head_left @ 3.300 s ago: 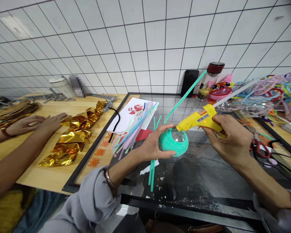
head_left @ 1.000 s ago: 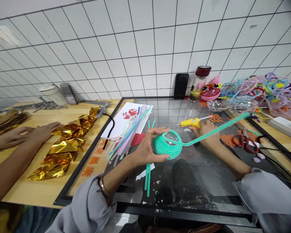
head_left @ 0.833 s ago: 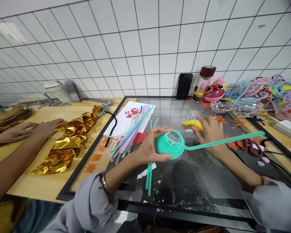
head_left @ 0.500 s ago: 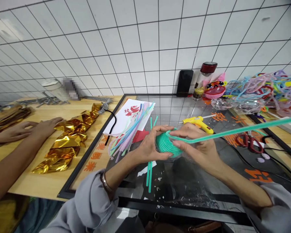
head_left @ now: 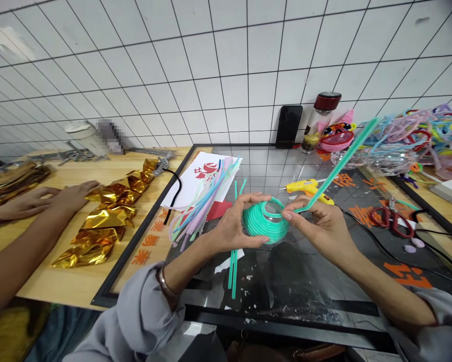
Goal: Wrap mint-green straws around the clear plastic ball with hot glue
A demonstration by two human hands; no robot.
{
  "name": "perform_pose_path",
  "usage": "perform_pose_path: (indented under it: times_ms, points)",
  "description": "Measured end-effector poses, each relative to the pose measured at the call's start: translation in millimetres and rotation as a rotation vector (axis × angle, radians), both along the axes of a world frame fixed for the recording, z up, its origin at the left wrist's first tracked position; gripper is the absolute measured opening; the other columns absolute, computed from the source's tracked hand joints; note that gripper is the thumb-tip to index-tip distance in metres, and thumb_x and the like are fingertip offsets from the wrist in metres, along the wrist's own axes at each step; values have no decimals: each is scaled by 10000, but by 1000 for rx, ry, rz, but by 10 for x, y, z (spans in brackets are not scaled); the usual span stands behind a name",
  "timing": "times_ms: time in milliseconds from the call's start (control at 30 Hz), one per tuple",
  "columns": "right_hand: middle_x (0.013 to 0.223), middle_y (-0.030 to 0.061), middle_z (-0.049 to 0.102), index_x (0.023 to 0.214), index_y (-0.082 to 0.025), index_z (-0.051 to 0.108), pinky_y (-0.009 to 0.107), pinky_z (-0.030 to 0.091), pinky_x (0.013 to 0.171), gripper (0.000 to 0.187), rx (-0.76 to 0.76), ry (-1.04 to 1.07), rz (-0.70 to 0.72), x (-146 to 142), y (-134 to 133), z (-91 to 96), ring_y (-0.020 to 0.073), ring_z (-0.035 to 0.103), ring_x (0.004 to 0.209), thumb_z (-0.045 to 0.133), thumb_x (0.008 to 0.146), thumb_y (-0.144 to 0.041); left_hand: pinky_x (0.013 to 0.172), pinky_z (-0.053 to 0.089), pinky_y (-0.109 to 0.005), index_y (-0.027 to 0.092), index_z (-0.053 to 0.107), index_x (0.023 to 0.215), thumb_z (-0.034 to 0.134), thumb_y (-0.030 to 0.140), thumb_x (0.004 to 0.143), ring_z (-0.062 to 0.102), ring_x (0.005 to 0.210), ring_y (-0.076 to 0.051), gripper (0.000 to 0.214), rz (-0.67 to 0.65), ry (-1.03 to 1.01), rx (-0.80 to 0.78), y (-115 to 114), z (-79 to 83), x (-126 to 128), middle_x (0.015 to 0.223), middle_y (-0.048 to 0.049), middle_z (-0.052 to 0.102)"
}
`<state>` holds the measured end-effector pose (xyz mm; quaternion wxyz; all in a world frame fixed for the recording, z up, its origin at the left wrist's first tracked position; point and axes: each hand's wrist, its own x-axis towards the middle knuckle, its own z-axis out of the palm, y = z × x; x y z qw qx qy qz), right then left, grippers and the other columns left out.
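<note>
My left hand [head_left: 235, 226] is closed round a clear ball wrapped in coils of teal tube [head_left: 265, 226], held above the glass table. My right hand [head_left: 320, 226] pinches the loose end of the teal tube [head_left: 339, 163] right at the ball's rim; that free length sticks up and to the right. The yellow glue gun [head_left: 306, 187] lies on the glass just behind my right hand, in neither hand.
Pastel tubes [head_left: 203, 201] lie on a white sheet left of the ball. Red scissors [head_left: 393, 221] and black cords are at right. A tangle of coloured tubes [head_left: 418, 130], a jar [head_left: 320, 118] and a phone [head_left: 289, 125] stand at the back. Another person's hands [head_left: 48, 198] rest by gold foil [head_left: 108, 216].
My right hand put the glue gun down on the glass, came back to the ball and took the loose teal tube. The tube's free end swung from level to pointing upward.
</note>
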<state>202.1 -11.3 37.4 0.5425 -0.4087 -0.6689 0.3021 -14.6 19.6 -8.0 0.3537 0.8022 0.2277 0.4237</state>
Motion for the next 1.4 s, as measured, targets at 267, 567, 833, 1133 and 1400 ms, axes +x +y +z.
perform_pose_path:
  times_ms: [267, 567, 833, 1133, 1400]
  points:
    - [668, 5, 708, 696, -212, 707, 284, 519, 592, 91, -41, -57, -9, 27, -13, -21, 149, 625, 616, 714, 775, -258, 1172, 403, -546, 240, 390, 1258, 863, 289, 707, 504, 1396, -311, 728, -1, -10, 18, -11, 27, 7, 1428, -171, 558]
    - [675, 9, 709, 709, -213, 705, 287, 520, 603, 148, -53, -93, 13, 26, -26, -41, 158, 635, 628, 713, 802, -327, 1184, 373, -570, 248, 404, 1254, 855, 284, 715, 487, 1404, -315, 704, -20, -9, 48, 17, -16, -1, 1426, -159, 556]
    - [704, 19, 720, 712, -218, 713, 302, 520, 624, 173, -59, -102, 2, -7, -18, -70, 165, 633, 651, 705, 806, -362, 1198, 356, -588, 269, 408, 1281, 847, 287, 732, 490, 1405, -305, 703, -24, -28, 85, 8, -24, -6, 1419, -138, 560]
    - [667, 3, 672, 693, -204, 660, 261, 482, 580, 168, -110, -84, 41, -22, -21, -54, 135, 579, 609, 678, 816, -317, 1181, 407, -543, 249, 426, 1413, 860, 318, 698, 522, 1373, -341, 839, 45, 89, 24, -16, 48, -34, 1448, -149, 547]
    - [661, 4, 649, 701, -200, 645, 264, 472, 588, 176, -135, -100, 64, -26, -13, -33, 138, 564, 622, 663, 826, -323, 1166, 424, -527, 252, 438, 1426, 838, 314, 723, 526, 1361, -331, 811, 27, 100, 81, -14, 116, -22, 1434, -145, 550]
